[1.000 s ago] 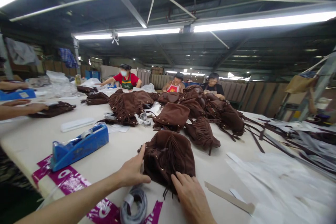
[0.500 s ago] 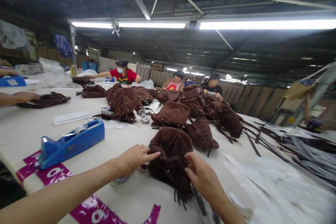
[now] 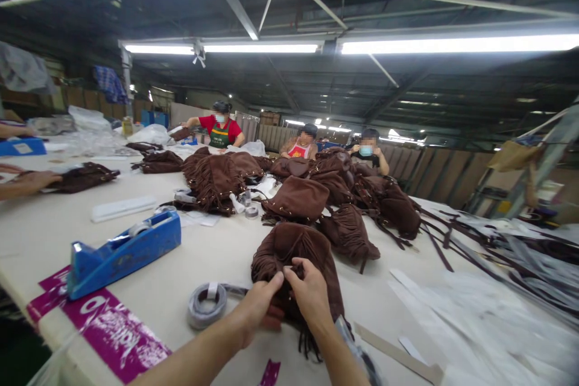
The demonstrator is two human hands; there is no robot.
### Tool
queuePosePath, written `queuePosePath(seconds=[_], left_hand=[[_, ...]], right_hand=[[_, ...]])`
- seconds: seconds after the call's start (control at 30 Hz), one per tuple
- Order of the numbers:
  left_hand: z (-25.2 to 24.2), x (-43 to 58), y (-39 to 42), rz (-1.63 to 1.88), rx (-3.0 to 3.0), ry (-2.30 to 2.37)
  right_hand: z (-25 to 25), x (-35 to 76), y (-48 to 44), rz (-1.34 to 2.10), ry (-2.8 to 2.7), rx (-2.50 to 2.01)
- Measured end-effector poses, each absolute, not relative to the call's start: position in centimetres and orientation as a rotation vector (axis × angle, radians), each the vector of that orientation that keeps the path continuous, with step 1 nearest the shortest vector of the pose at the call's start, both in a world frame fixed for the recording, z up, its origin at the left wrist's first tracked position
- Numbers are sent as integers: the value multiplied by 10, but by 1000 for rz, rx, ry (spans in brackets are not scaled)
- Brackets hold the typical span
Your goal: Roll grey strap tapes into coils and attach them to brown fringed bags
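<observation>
Centrally, one brown bag (image 3: 289, 247) lies on the table (image 3: 217, 253), at twelve o'clock from the person's two hands and touching both; its long axis runs roughly from twelve to between five and six, and neither hand is nearer. Right hand (image 3: 312, 289): thumb and forefinger pinch a bit of the bag's front. Left hand (image 3: 257, 303): thumb tip at the same spot, other fingers set apart below; whether it grips anything cannot be told. Counted outward: one wrapped coil (image 3: 193, 309) at nine o'clock, near the left hand; one blue tape dispenser (image 3: 126, 256) toward ten, well apart; three co-workers (image 3: 221, 132) across the table, eleven to one. Similar bags (image 3: 296, 196), heaped at twelve, overlap too much to count.
</observation>
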State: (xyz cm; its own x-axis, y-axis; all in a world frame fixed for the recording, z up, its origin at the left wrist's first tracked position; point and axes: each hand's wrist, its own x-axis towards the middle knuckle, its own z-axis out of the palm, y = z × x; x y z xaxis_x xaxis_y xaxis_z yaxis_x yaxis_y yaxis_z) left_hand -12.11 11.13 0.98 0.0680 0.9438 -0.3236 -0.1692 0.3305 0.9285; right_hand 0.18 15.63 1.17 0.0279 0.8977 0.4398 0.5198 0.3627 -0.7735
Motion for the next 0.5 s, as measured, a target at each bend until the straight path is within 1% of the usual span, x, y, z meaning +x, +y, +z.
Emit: queuePosePath(seconds=[0.1, 0.27, 0.4, 0.5], left_hand=[[13, -112, 129, 1093, 569, 1089], [-1, -100, 143, 1227, 447, 1116], [-17, -92, 140, 1267, 407, 1101], [-19, -92, 131, 1271, 433, 1024]], right_hand=[[12, 6, 151, 491, -1667, -1192], [8, 26, 128, 495, -1928, -948], [-13, 42, 110, 179, -2168, -727], [-23, 48, 103, -9, -2167, -658]])
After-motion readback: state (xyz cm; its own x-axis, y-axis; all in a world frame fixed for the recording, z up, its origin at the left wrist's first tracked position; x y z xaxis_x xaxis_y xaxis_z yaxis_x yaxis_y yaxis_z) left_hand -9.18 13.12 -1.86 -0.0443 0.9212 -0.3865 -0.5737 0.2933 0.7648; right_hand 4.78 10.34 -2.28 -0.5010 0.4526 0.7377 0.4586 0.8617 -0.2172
